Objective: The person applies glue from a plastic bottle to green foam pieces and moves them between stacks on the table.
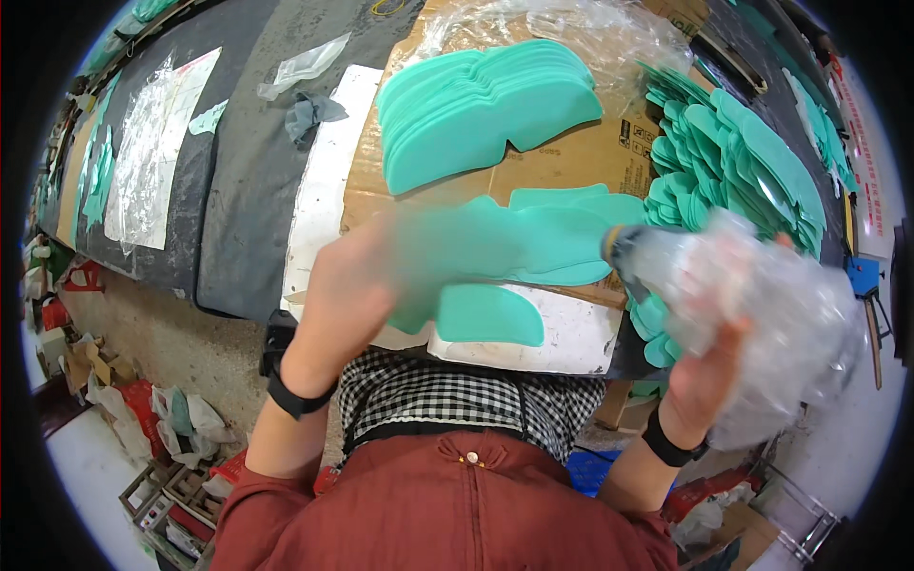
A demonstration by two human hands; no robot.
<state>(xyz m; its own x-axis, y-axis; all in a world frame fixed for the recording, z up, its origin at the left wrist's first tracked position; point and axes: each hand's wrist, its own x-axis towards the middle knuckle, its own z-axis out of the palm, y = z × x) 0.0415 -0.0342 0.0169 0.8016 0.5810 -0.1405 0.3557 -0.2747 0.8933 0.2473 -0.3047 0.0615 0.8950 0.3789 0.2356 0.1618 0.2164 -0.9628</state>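
Green piece: a thin, flexible green piece (457, 243), blurred, reaches rightward from the left hand, above the cardboard and over other flat pieces.
Left hand: the left hand (347, 290) is at the green piece's left end; its fingers are smeared, but look closed on that end — how tightly, I cannot tell.
Right hand: the right hand (709, 357) has its fingers curled around a bulky wrapped tool (776, 319) in clear plastic; its dark tip (625, 249) points left, close to the flat pieces.
Flat pieces: several overlapping flat pieces (571, 238) lie between the hands, while a single curved piece (490, 316) rests nearer the person.
Stack: a neat stack (490, 114) of notched green pieces, fanned in layers, sits beyond them on the cardboard (562, 167).
Loose pile: a heaped green pile (733, 157) stands to the right, partly behind the tool.
Bench: a white board (328, 190) lies under the cardboard on the dark bench (248, 171); a grey scrap (309, 114) and a clear plastic scrap (305, 67) lie to the left.
Person: red-brown top (419, 514), checked cloth (447, 392) at the waist — black bands on both wrists.
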